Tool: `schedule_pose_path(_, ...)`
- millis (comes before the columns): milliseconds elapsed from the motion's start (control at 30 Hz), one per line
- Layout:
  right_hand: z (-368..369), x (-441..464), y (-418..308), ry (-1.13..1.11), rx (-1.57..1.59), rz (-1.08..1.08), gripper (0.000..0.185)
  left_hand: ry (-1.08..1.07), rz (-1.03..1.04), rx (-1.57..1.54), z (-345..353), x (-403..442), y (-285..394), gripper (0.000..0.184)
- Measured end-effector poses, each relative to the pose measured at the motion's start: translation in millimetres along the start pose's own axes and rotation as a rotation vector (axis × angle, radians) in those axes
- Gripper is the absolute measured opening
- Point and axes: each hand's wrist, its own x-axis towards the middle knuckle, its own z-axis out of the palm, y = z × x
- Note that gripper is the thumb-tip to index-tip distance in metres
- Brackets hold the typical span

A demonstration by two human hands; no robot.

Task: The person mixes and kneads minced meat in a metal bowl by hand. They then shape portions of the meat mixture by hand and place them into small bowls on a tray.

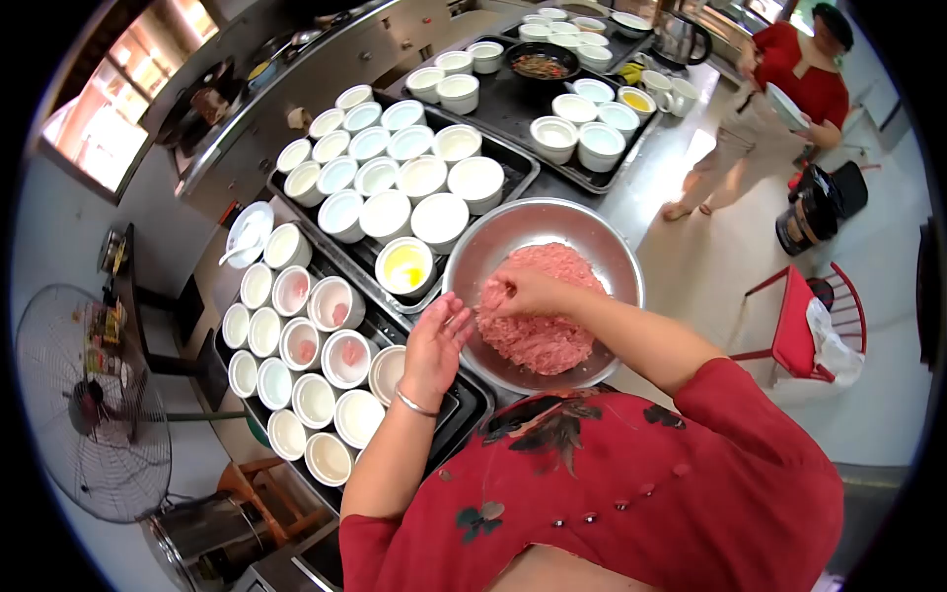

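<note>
A wide steel bowl [614,242] in front of me holds a mound of pink minced meat [543,340]. My right hand [528,293] is over the meat, its fingers curled in a pinch at the mound's left side. At the bowl's left rim my left hand [432,345] is raised with stretched fingers and nothing visible in it. Left of that hand, white ramekins stand on a black tray; one ramekin [335,303] and a few around it contain small lumps of meat. Beyond the left hand, another ramekin [405,266] has yellow liquid in it.
A second black tray [518,168] carries many white ramekins. Farther back, another tray [503,109] bears ramekins and a dark pan [541,63]. A kettle [681,39] stands beyond. At the right are a person [804,74] holding a bowl and a red chair [794,321].
</note>
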Motion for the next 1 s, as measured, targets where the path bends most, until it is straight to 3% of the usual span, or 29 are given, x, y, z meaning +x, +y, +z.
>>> schedule_pose_path(67,-5,-24,-14,-0.061,0.206,-0.040,0.033,0.043,-0.121,-0.065,22,7,-13,0.038)
schedule_pose_path(133,-1,-31,-23,-0.096,0.089,-0.149,0.038,-0.149,-0.267,-0.175,27,19,-25,0.048)
schedule_pose_path(200,5,-41,-25,0.028,-0.084,-0.164,0.033,-0.281,-0.287,-0.296,21,28,-42,0.038)
schedule_pose_path(233,2,-50,-38,0.107,-0.129,-0.134,0.029,-0.064,-0.290,-0.279,35,27,-43,0.030)
schedule_pose_path(267,-3,-58,-51,0.098,-0.249,-0.056,0.026,0.007,-0.278,-0.298,42,24,-44,0.027)
schedule_pose_path(300,-6,-63,-59,0.080,-0.366,0.025,0.024,-0.451,-0.375,-0.496,42,23,-39,0.024)
schedule_pose_path(333,5,-59,-35,0.209,-0.470,-0.205,0.021,-0.245,-0.321,-0.351,47,21,-42,0.023)
schedule_pose_path(367,4,-62,-30,0.232,-0.471,-0.199,0.021,-0.040,-0.254,-0.204,73,7,-36,0.022)
schedule_pose_path(433,2,-65,-20,0.331,-0.542,-0.332,0.021,-0.043,-0.239,-0.190,58,18,-47,0.022)
schedule_pose_path(500,-3,-67,-18,0.333,-0.510,-0.313,0.022,-0.036,-0.215,-0.182,58,21,-48,0.022)
schedule_pose_path(567,-5,-63,-6,0.441,0.031,-0.367,0.024,0.072,-0.153,-0.172,62,18,-44,0.018)
schedule_pose_path(600,-6,-63,0,0.436,0.035,-0.371,0.024,0.077,-0.148,-0.172,68,17,-43,0.018)
schedule_pose_path(667,-5,-68,7,0.319,1.235,0.182,0.027,0.036,0.124,0.073,78,13,-44,0.010)
schedule_pose_path(700,-4,-69,5,0.312,1.239,0.180,0.027,0.011,0.261,0.196,82,13,-44,0.007)
schedule_pose_path(733,0,-72,1,0.199,1.569,0.316,0.028,-0.067,0.302,0.447,64,20,-48,0.022)
schedule_pose_path(767,3,-75,-7,0.067,1.897,0.462,0.030,-0.057,0.302,0.454,72,13,-46,0.022)
schedule_pose_path(833,-4,-75,-31,0.154,1.843,0.474,0.034,-0.392,1.005,1.712,102,-4,-38,0.045)
schedule_pose_path(867,-5,-74,-36,0.251,1.786,0.487,0.038,-0.328,0.848,1.648,106,-7,-36,0.060)
schedule_pose_path(900,1,-72,-29,0.240,1.798,0.496,0.038,-0.203,0.795,1.458,97,-2,-38,0.058)
schedule_pose_path(967,13,-53,15,0.243,1.172,0.089,0.051,-0.078,0.296,0.640,76,12,-45,0.064)
schedule_pose_path(1000,9,-49,17,0.237,1.172,0.081,0.051,-0.076,0.303,0.643,79,16,-43,0.064)
